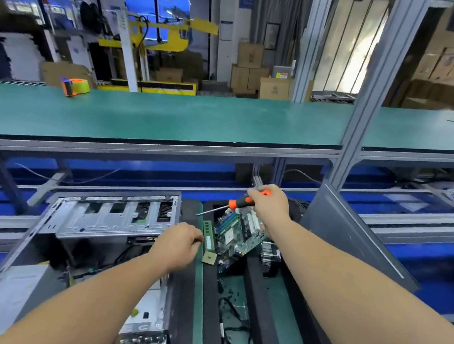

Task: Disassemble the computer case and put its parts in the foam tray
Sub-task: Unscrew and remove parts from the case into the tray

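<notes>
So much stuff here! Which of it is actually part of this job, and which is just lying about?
Part of the job:
computer case, opened
motherboard, in the foam tray
memory stick
heatsink
loose cables
screwdriver, held by the right hand
left hand, by the memory stick

Just lying about:
tape dispenser on the far green bench
cardboard boxes behind

Person's arms and hands, head view.
Left hand (179, 240) and right hand (268, 203) bare; both forearms uncovered to the frame edge, no gloves, sleeves, watch or rings visible.
</notes>
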